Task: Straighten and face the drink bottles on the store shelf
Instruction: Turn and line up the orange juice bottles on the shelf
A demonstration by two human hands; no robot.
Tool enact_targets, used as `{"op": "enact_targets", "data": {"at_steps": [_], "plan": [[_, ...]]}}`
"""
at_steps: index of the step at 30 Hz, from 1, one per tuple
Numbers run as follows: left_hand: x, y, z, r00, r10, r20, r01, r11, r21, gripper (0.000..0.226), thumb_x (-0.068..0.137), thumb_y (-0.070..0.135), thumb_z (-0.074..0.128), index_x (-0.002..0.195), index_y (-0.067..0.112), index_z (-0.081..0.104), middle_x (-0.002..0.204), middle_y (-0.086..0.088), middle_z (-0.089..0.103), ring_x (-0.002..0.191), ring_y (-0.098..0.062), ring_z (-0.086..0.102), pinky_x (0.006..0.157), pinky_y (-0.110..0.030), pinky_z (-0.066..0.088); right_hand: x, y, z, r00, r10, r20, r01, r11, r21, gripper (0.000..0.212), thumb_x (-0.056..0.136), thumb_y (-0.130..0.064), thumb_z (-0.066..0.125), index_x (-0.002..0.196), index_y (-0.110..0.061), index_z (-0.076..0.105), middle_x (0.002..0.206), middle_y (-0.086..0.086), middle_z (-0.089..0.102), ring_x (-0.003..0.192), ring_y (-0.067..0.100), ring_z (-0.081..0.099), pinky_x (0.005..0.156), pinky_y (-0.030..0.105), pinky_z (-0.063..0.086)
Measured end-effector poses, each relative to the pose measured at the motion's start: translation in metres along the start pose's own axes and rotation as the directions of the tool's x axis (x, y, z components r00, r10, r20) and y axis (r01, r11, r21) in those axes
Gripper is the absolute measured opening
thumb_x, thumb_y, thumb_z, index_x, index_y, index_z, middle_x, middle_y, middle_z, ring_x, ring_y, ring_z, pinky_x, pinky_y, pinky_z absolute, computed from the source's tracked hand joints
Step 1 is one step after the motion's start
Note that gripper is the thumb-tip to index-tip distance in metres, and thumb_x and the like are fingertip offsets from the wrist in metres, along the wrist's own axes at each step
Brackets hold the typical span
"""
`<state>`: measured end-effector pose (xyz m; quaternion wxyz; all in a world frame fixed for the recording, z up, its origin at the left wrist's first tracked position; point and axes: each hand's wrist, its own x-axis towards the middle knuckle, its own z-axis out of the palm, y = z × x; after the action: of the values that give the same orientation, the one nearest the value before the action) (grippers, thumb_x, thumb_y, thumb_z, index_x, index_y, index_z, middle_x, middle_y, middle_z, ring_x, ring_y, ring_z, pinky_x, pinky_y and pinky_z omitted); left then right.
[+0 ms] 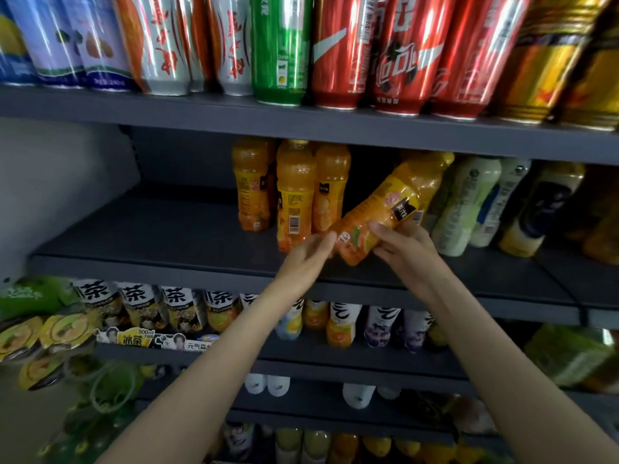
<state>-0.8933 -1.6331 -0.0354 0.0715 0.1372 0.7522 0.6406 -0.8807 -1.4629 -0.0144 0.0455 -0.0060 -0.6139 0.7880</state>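
Observation:
An orange juice bottle is tilted steeply to the right above the middle shelf, its base toward me. My right hand grips its lower part from the right and below. My left hand touches the bottle's base with its fingertips from the left. Three more orange juice bottles stand upright just left of it, the front one showing its barcode side.
Pale green and white bottles stand right of the tilted bottle. Cans line the shelf above. Tea bottles fill the shelf below. The middle shelf's left half is bare dark metal.

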Motion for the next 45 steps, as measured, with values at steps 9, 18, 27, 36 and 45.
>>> {"op": "enact_targets", "data": {"at_steps": [9,18,27,36,45], "plan": [[-0.027,0.013,-0.019,0.99,0.13,-0.055,-0.136,0.981,-0.135,0.041,0.081,0.017,0.07,0.114,0.023,0.048,0.115,0.004,0.054,0.102,-0.004,0.056,0.086,-0.018,0.048,-0.028,-0.015,0.013,0.982,0.18,-0.052,-0.162,0.956,0.245,0.059,0.079,-0.026,0.07,0.129,-0.011,0.044,0.123,0.015,0.058,0.106,0.029,0.06,0.076,0.035,0.055],[-0.037,0.024,-0.043,0.972,0.231,0.046,-0.235,0.953,0.188,0.053,0.077,0.019,0.074,0.122,0.026,0.047,0.115,0.014,0.053,0.109,-0.005,0.053,0.089,-0.015,0.044,-0.04,-0.018,0.021,0.997,0.053,-0.056,-0.038,0.968,0.246,0.047,0.076,-0.012,0.07,0.119,-0.009,0.052,0.119,0.013,0.063,0.102,0.024,0.065,0.079,0.036,0.057],[-0.037,0.016,-0.027,0.983,0.162,0.081,-0.181,0.88,0.438,0.069,0.07,0.029,0.081,0.128,0.017,0.045,0.12,0.002,0.053,0.108,-0.013,0.053,0.091,-0.026,0.044,-0.05,-0.023,0.017,0.997,-0.023,0.077,0.027,0.999,-0.047,0.042,0.084,-0.01,0.064,0.125,-0.006,0.051,0.119,0.009,0.064,0.11,0.021,0.062,0.089,0.034,0.054],[-0.04,-0.012,-0.006,0.776,0.628,-0.059,-0.306,0.456,0.836,0.075,0.053,0.019,0.089,0.113,0.002,0.047,0.11,-0.02,0.051,0.103,-0.038,0.05,0.087,-0.047,0.046,-0.046,-0.007,0.033,0.989,-0.006,-0.149,0.008,1.0,0.012,0.057,0.076,-0.016,0.076,0.124,-0.012,0.046,0.12,0.008,0.061,0.11,0.023,0.06,0.09,0.036,0.054],[-0.017,-0.005,-0.034,0.833,0.543,-0.112,-0.324,0.641,0.695,0.046,0.083,0.014,0.068,0.122,0.006,0.047,0.121,-0.01,0.05,0.113,-0.025,0.05,0.089,-0.031,0.042,-0.035,-0.014,0.003,0.946,-0.316,-0.07,0.253,0.858,-0.447,0.059,0.069,-0.01,0.081,0.118,-0.014,0.049,0.116,0.004,0.061,0.107,0.017,0.059,0.087,0.027,0.049]]}}
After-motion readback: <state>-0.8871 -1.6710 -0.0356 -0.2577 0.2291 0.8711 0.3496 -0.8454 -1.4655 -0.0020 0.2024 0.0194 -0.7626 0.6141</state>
